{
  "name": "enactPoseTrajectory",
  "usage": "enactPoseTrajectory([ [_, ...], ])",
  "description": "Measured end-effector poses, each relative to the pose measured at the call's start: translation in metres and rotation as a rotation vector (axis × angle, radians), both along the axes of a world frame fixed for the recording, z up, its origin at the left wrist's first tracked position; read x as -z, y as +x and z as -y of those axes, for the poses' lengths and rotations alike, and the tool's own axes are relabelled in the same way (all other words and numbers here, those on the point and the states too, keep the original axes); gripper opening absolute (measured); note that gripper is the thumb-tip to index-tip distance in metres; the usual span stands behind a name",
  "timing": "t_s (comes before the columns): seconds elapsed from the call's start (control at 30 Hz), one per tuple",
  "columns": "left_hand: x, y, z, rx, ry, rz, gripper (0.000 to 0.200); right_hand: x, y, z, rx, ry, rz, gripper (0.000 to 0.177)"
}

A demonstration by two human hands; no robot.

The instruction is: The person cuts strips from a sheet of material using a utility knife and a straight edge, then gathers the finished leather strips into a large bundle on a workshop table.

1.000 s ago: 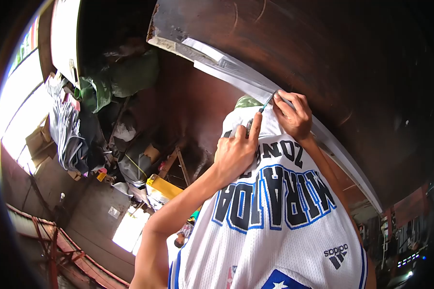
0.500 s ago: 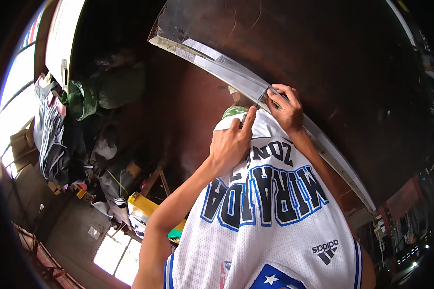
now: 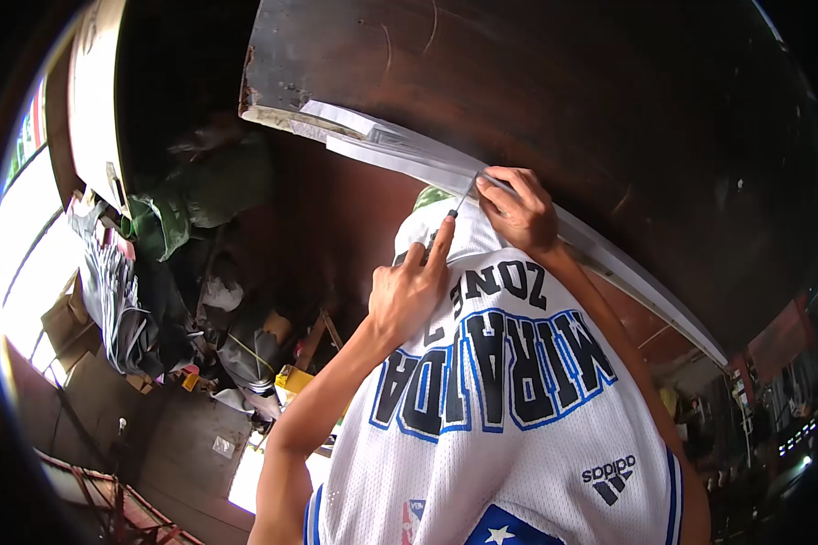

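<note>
My left hand [image 3: 407,295] is closed around a thin tool [image 3: 464,194] with a dark collar and a slim metal shaft; its handle is mostly hidden in my palm. The shaft points up to the pale grey strips [image 3: 400,156] lying along the edge of a dark brown board [image 3: 591,118]. At that same spot my right hand [image 3: 521,213] pinches the strips, thumb and fingers together at the board's edge. Left of my hands, the strips' free ends fan slightly apart, one overhanging the edge.
A white shirt [image 3: 509,418] fills the foreground below the board. Dark sheets and scraps [image 3: 118,304] are heaped at left, near a green bag [image 3: 159,222]. A yellow box [image 3: 293,381] stands on the floor beside my left arm. More clutter hangs at far right.
My left hand has drawn back toward my body with the tool, baring more of its shaft. The strips' left ends have spread apart. The whole view has shifted a little.
</note>
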State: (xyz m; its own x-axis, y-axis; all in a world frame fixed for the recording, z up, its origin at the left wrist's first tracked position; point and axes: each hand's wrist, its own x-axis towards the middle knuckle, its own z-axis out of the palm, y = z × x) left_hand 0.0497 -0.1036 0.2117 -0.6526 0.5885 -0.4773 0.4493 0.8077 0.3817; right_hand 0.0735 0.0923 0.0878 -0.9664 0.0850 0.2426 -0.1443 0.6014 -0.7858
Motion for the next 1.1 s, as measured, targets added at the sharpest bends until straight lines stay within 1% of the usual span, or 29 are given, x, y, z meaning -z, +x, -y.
enactPoseTrajectory([
  [0.03, -0.003, 0.003, -0.001, 0.001, -0.003, 0.013, 0.066, -0.002, 0.003, 0.002, -0.005, -0.005, -0.003, 0.028],
  [0.1, -0.01, 0.0, -0.005, 0.026, -0.1, 0.028, 0.067, 0.0, 0.004, 0.004, -0.006, -0.019, 0.004, 0.028],
  [0.17, -0.015, -0.003, -0.01, 0.002, -0.107, 0.005, 0.068, -0.001, 0.006, 0.006, 0.005, -0.004, 0.016, 0.028],
  [0.37, -0.028, -0.003, -0.015, 0.0, -0.228, 0.133, 0.068, -0.006, 0.007, 0.014, -0.014, -0.028, 0.045, 0.029],
  [0.43, -0.022, -0.001, -0.014, -0.043, -0.212, 0.104, 0.07, -0.01, 0.003, 0.011, 0.001, -0.016, 0.049, 0.029],
  [0.5, -0.016, 0.002, -0.017, -0.021, -0.158, 0.01, 0.067, -0.007, 0.001, 0.008, 0.012, -0.012, 0.054, 0.027],
  [0.57, -0.008, 0.008, -0.012, -0.055, -0.139, -0.032, 0.067, -0.003, -0.002, 0.004, 0.008, 0.005, 0.021, 0.027],
  [0.63, 0.018, 0.018, 0.005, -0.069, 0.028, -0.089, 0.068, 0.002, -0.006, 0.004, 0.033, 0.018, -0.024, 0.028],
  [0.7, 0.039, 0.022, 0.016, -0.086, 0.111, -0.165, 0.067, 0.001, -0.006, 0.003, 0.041, 0.023, 0.007, 0.028],
  [0.73, 0.048, 0.022, 0.021, -0.099, 0.139, -0.167, 0.066, 0.001, -0.009, 0.003, 0.051, 0.04, -0.017, 0.024],
  [0.77, 0.054, 0.025, 0.024, -0.116, 0.166, -0.165, 0.066, 0.002, -0.009, 0.003, 0.053, 0.053, -0.024, 0.024],
  [0.8, 0.051, 0.025, 0.02, -0.114, 0.182, -0.173, 0.066, 0.004, -0.009, 0.003, 0.056, 0.051, -0.029, 0.022],
  [0.87, 0.033, 0.019, 0.009, -0.143, 0.122, -0.159, 0.062, 0.006, -0.012, 0.002, 0.066, 0.041, -0.04, 0.015],
  [0.9, 0.028, 0.016, 0.004, -0.143, 0.134, -0.168, 0.062, 0.007, -0.012, 0.002, 0.067, 0.052, -0.05, 0.015],
  [1.0, 0.017, 0.004, -0.013, -0.144, 0.042, -0.15, 0.055, 0.013, -0.017, 0.0, 0.073, 0.045, -0.085, 0.014],
  [1.1, 0.014, -0.002, -0.017, -0.107, -0.002, -0.15, 0.055, 0.014, -0.017, 0.0, 0.075, 0.041, -0.096, 0.014],
])
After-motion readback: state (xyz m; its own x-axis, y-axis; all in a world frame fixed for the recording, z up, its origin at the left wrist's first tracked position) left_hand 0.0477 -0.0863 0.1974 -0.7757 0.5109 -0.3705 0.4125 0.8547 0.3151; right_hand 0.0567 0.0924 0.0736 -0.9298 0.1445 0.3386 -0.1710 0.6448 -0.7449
